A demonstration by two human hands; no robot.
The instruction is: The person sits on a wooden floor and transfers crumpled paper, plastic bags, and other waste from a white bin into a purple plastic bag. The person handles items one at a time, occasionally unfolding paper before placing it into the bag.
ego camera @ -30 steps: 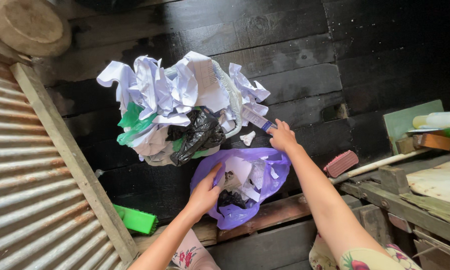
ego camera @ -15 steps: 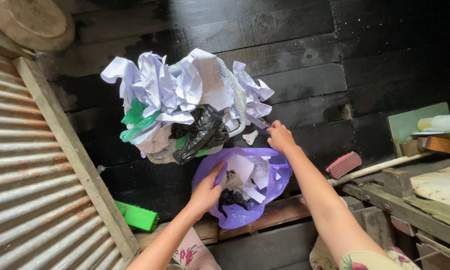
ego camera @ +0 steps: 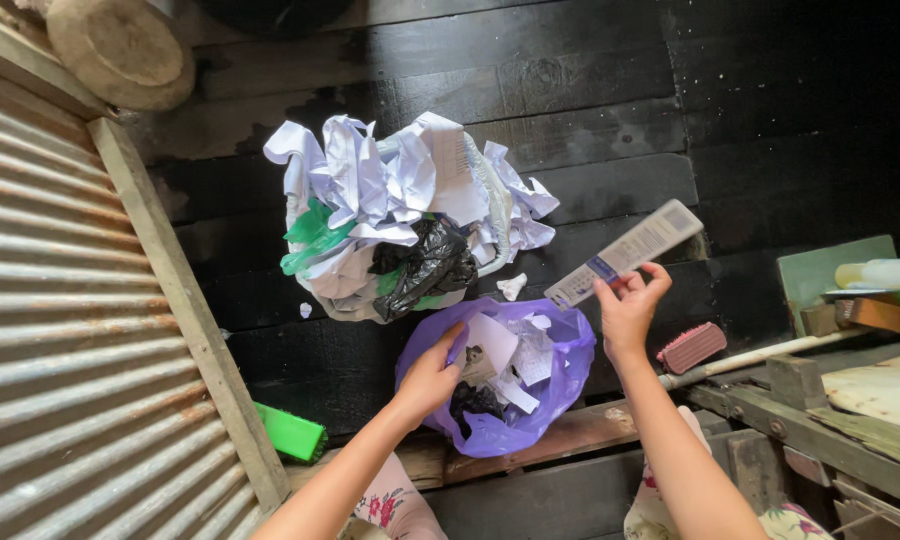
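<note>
Long flat carton (ego camera: 625, 254), a second ago low beside the paper heap (ego camera: 400, 215), is now lifted clear, pinched in the right hand (ego camera: 628, 310); purple bag (ego camera: 560, 385) rim is gripped by the left hand (ego camera: 432, 378).

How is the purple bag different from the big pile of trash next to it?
The purple bag is one colour and smaller; the pile is bigger and mixed: mostly white crumpled paper with green and black plastic. The bag is held open by the left hand; no hand touches the pile. The bag looks only partly filled; the pile bulges over. Both hold crumpled paper and sit on the dark floor.
</note>
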